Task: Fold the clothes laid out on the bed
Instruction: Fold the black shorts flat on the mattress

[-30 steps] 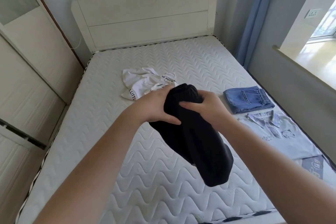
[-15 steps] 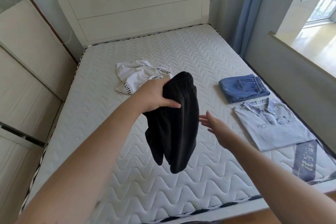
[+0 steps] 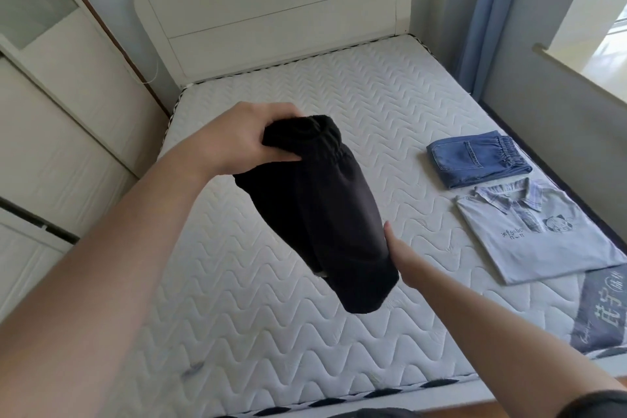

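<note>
My left hand [image 3: 244, 139] grips the elastic waistband of a black pair of trousers [image 3: 325, 220], bunched and hanging in the air above the middle of the white quilted mattress [image 3: 373, 95]. My right hand [image 3: 403, 258] is against the lower right side of the trousers. Its thumb points up along the cloth and its fingers are hidden behind the cloth. Folded blue jeans [image 3: 475, 159] lie near the right edge of the bed. A folded pale blue collared shirt [image 3: 536, 234] lies just in front of them.
A white headboard [image 3: 271, 10] stands at the far end. Wardrobe doors [image 3: 51, 112] run close along the left side of the bed. A blue curtain [image 3: 485, 10] and a window ledge [image 3: 576, 78] are on the right. A dark printed label [image 3: 604, 309] marks the mattress's near right corner.
My right hand let go of the trousers, then came back low against their hanging end. The left hand kept the waistband. The view shifted, and the white shirt on the bed is now hidden.
</note>
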`<control>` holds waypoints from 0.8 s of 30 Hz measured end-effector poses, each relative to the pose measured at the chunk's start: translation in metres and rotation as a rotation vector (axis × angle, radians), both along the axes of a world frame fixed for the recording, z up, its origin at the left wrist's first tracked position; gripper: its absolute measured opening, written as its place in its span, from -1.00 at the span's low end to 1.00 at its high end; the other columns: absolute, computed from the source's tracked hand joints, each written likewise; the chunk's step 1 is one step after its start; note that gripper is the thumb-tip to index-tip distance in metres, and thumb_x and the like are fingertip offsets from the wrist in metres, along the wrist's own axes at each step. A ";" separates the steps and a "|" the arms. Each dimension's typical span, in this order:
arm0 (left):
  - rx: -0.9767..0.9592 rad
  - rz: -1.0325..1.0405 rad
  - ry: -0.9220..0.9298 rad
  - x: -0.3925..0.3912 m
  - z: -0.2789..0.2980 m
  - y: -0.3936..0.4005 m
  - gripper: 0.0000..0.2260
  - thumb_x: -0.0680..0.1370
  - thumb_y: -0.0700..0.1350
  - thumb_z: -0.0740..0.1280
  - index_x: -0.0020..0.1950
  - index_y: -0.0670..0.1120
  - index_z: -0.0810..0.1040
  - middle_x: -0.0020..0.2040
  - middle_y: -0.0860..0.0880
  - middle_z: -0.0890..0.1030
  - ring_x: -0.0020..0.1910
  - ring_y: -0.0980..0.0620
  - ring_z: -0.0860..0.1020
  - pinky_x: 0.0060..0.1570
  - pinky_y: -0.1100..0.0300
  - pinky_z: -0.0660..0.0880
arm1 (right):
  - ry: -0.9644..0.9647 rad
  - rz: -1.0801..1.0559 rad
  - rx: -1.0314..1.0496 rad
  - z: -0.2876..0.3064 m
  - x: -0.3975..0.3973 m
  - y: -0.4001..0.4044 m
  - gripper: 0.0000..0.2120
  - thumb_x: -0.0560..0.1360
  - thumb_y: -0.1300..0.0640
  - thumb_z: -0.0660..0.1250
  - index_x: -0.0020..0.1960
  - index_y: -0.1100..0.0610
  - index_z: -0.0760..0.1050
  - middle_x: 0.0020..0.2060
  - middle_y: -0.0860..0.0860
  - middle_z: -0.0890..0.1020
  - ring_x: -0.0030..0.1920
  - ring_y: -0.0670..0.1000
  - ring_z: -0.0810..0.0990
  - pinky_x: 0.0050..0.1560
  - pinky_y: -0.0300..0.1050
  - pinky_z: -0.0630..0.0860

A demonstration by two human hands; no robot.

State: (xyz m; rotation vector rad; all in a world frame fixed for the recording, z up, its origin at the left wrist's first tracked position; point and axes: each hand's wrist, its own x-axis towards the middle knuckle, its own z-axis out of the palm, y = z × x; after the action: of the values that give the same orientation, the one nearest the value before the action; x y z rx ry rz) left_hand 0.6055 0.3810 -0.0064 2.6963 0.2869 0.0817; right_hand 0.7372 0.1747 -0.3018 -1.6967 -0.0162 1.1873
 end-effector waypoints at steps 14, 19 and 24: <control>-0.010 0.077 -0.066 0.001 -0.008 -0.010 -0.67 0.46 0.01 0.50 0.02 0.37 0.44 -0.15 0.46 0.54 -0.09 0.47 0.49 -0.15 0.58 0.31 | 0.322 0.154 0.196 -0.051 0.000 -0.012 -0.32 0.51 -0.46 0.02 0.31 -0.02 0.53 0.25 -0.05 0.59 0.29 0.01 0.49 0.39 0.08 0.33; -0.001 0.153 -0.081 -0.004 -0.007 -0.007 -0.74 0.47 -0.03 0.50 0.04 0.22 0.50 -0.13 0.23 0.59 -0.12 0.38 0.52 -0.16 0.49 0.35 | 0.263 0.095 0.181 -0.043 0.003 -0.011 -0.39 0.46 -0.39 0.25 0.27 0.05 0.50 0.20 0.02 0.58 0.23 0.06 0.53 0.34 0.10 0.43; 0.016 0.214 -0.080 -0.010 -0.008 -0.005 -0.78 0.47 -0.01 0.49 0.04 0.14 0.52 -0.12 0.16 0.60 -0.09 0.31 0.53 -0.12 0.33 0.39 | 0.601 0.164 0.170 -0.059 0.012 -0.014 0.01 0.43 -0.54 -0.23 0.34 0.26 0.44 0.31 0.18 0.53 0.38 0.20 0.43 0.50 0.13 0.16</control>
State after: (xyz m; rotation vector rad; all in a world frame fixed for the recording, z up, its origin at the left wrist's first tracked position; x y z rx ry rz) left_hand 0.5956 0.3762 -0.0143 2.6609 0.5511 0.2559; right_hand 0.7489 0.1609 -0.3609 -1.1569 0.1115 1.7288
